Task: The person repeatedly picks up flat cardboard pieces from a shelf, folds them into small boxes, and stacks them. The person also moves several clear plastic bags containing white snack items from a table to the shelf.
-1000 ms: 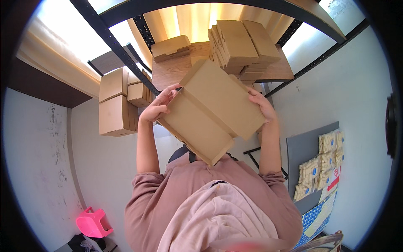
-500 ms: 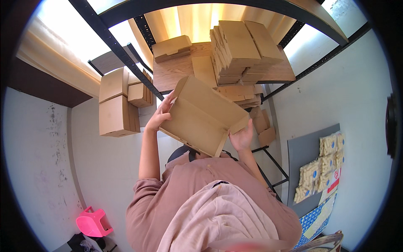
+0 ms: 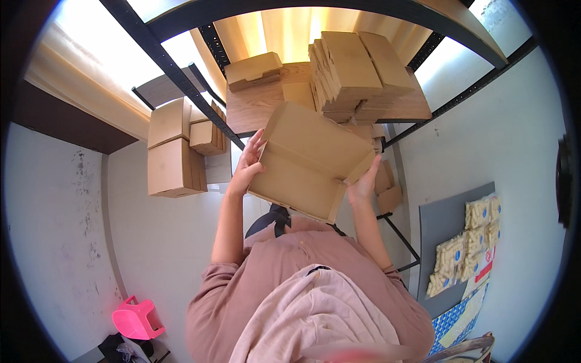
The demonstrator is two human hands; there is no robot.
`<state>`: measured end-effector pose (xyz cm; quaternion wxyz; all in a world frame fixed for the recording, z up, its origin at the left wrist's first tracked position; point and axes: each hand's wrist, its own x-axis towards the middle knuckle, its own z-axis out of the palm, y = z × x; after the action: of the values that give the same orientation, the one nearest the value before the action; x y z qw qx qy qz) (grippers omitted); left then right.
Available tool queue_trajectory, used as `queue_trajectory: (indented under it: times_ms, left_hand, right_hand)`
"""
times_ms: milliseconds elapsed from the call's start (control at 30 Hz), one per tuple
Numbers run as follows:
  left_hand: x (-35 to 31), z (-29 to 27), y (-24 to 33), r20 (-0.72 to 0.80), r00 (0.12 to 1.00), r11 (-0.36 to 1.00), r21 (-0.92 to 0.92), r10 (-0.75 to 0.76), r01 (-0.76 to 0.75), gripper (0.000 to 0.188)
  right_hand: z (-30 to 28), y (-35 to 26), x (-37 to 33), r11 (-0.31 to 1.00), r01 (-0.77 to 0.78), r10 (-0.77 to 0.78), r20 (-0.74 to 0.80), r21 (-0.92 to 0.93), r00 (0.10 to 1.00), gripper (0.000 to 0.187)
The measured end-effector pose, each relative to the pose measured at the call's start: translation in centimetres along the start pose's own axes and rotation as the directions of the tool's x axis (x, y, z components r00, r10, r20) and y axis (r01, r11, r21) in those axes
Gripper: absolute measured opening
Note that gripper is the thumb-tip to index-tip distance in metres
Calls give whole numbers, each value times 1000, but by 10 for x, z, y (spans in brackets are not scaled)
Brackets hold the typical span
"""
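Note:
An open, brown cardboard box (image 3: pixel 302 175) is held up in front of me, its lid flap raised on the far side. My left hand (image 3: pixel 248 164) grips its left end, thumb over the near-left wall and fingers behind it. At the opposite end my right hand (image 3: pixel 363 183) is closed on the right side wall, with most of its fingers hidden behind the cardboard. Past the box stands a wooden shelf (image 3: pixel 248 109) bearing a tall stack of flat brown boxes (image 3: pixel 351 66) and, at its left, a smaller stack (image 3: pixel 254 68).
Black metal shelf posts (image 3: pixel 175 75) frame the space ahead. Larger cartons (image 3: pixel 169 166) stand at the left on a chair. A pink plastic stool (image 3: pixel 138 319) is at lower left. To the right, a grey board (image 3: pixel 431 242) carries several clear bags of pale pieces (image 3: pixel 451 257).
Both hands have shifted slightly right with the box. The right fingers have moved up along its right side wall, whose flap now stands more upright. The view has also shifted a little.

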<state>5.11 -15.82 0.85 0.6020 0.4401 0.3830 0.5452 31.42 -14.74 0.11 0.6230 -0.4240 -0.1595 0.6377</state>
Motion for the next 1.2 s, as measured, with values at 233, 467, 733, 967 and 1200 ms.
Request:
queue_trajectory:
  times_ms: [233, 467, 733, 967, 1200]
  left_hand:
    - [-13, 31, 15, 6, 1000, 999, -42, 3, -3, 87]
    - [-31, 52, 25, 119, 990, 996, 45, 74, -79, 80]
    - [-26, 50, 22, 38, 996, 996, -41, 85, -83, 66]
    - [-27, 40, 3, 64, 997, 999, -42, -32, 35, 48]
    - [-35, 29, -27, -38, 989, 989, -16, -145, 145, 35]
  right_hand:
    - [-27, 8, 21, 1000, -27, 27, -37, -5, 999, 68]
    - [-40, 18, 30, 987, -160, 159, -135, 5, 978, 68]
    - [-31, 5, 25, 805, 289, -271, 113, -519, 956, 49]
    - [-61, 2, 39, 951, -190, 193, -12, -244, 981, 43]
    - [-46, 8, 10, 994, -102, 92, -167, -48, 982, 41]
